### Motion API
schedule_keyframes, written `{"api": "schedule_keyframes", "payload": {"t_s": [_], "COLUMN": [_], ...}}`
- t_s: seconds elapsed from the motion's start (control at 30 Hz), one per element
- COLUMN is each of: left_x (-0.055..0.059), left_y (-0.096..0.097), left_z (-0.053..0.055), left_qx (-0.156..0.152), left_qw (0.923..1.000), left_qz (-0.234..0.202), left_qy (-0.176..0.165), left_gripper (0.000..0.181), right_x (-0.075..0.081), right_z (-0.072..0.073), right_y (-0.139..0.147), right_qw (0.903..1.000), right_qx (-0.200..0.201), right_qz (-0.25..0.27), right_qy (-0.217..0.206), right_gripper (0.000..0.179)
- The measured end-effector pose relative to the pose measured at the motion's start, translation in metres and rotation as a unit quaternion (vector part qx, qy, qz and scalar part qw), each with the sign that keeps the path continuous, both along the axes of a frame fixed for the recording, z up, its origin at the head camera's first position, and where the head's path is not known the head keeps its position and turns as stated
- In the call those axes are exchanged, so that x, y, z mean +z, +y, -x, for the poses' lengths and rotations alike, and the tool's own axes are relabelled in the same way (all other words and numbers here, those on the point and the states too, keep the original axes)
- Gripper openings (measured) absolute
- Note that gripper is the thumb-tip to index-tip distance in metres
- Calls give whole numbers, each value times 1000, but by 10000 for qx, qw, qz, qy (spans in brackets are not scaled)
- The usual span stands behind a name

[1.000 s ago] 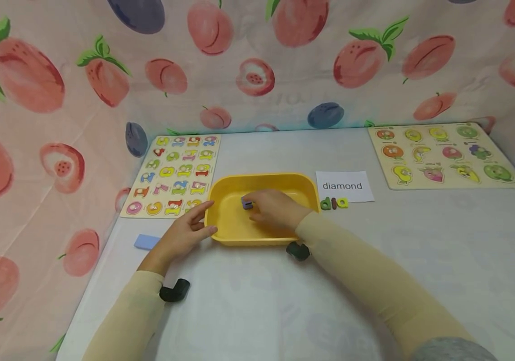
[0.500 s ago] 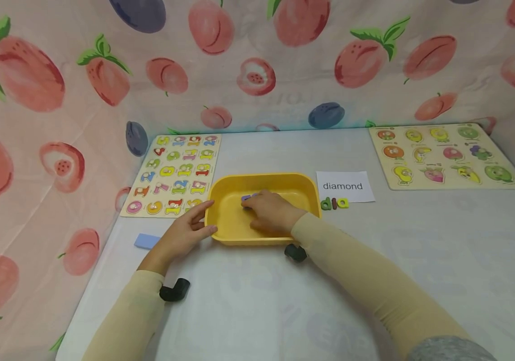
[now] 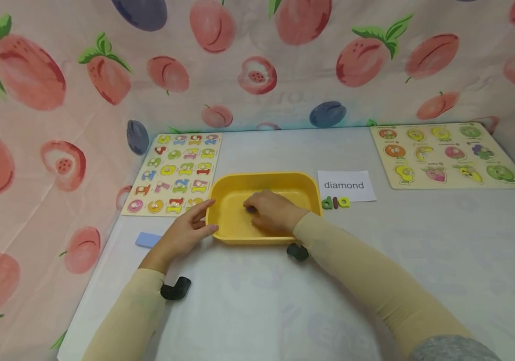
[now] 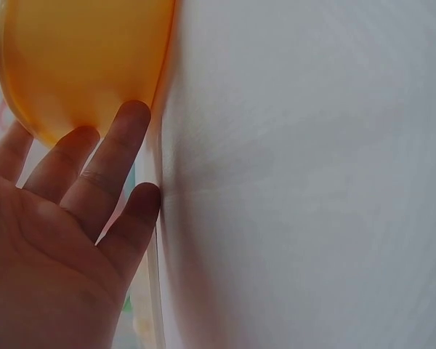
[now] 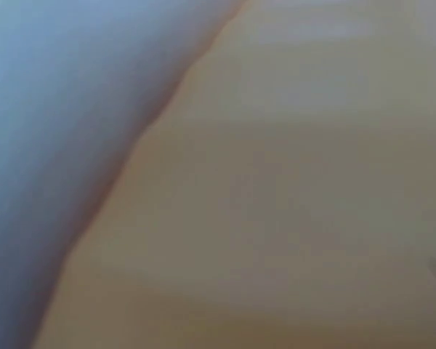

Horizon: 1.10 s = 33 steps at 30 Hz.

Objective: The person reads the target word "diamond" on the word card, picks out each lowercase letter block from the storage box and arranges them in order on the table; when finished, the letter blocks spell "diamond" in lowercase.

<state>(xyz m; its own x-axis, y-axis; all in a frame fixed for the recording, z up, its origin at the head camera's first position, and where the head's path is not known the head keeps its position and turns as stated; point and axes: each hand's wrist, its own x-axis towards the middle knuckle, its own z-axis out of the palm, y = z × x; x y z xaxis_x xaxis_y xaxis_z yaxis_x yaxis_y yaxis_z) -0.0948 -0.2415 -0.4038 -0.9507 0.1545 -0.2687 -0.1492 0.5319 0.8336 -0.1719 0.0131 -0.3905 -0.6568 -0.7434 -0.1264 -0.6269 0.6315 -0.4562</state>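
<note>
My left hand rests against the left end of the yellow tray, thumb and fingers spread along its wall. In the left wrist view the fingertips touch the outside of the orange-looking tray. Inside the tray, my right hand reaches in from the right with its fingers bent down. A small purple piece, probably a letter, is pinched at its fingertips and mostly covered by them. The right wrist view is too blurred to show the fingers.
A white card printed "diamond" lies right of the tray, with green, dark red and yellow-green letters spelling "dia" below it. A number puzzle board lies left, a fruit puzzle board right. A blue block is near my left wrist.
My right fingers have shifted slightly over the purple pieces in the tray, and less purple shows now. The left hand has stayed at the tray's end.
</note>
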Motion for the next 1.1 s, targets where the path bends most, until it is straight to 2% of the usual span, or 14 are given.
{"api": "schedule_keyframes", "payload": {"t_s": [0.47, 0.67, 0.97, 1.1], "left_x": [1, 1, 1, 1], "left_y": [1, 1, 2, 2], "left_z": [1, 0, 0, 0], "left_qx": [25, 46, 98, 105], "left_qw": [10000, 10000, 9999, 9999], "left_qz": [-46, -22, 43, 46], "left_qy": [-29, -46, -58, -69], "left_gripper": [73, 73, 72, 72], "right_x": [-1, -1, -2, -1], "right_z": [1, 0, 1, 1], "right_y": [0, 0, 2, 2], "right_qw": [9998, 9998, 9991, 9992], "right_qx": [-15, -159, -410, -399], "right_qz": [97, 9, -21, 1], "right_qy": [167, 129, 114, 61], "right_gripper": [13, 22, 25, 27]}}
